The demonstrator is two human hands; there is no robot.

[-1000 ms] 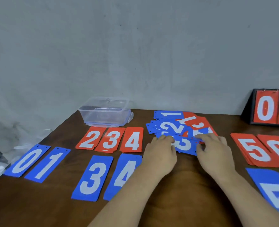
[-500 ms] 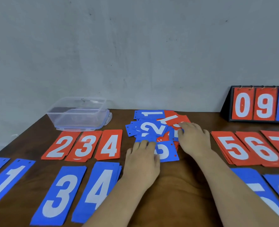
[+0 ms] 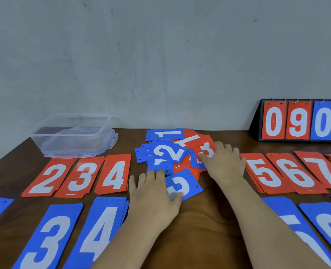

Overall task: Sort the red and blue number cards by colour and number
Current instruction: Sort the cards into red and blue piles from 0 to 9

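A: Starting from the left hand (image 3: 153, 193): holding anything?
B: Nothing. Lying open, fingers straight and pressing down on the blue card (image 3: 186, 186), thumb against its near edge.
A: And the right hand (image 3: 224, 162)?
B: Open too, fingers loosely spread over the pile (image 3: 164, 152), tips touching a red 3 (image 3: 207, 150). Gripping nothing, so far as can be seen.
A: Where exactly is that blue card?
B: Flat on the table (image 3: 199, 226), at the pile's near edge, mostly clear of it.
A: Heading?
B: Long axis slanting from near-left to far-right, punched end pointing far-right, digit askew. Half covered, probably a 3; cannot say for sure.
A: How to do this step well, then?
B: Press lightly and slide toward the near side until free, steadying the pile with the right hand. Check the digit first. If a 3, turn to match the blue 3s (image 3: 50, 235), punched end away, long axis straight ahead, and lay squarely on top. Avoid dragging neighbours out of the pile
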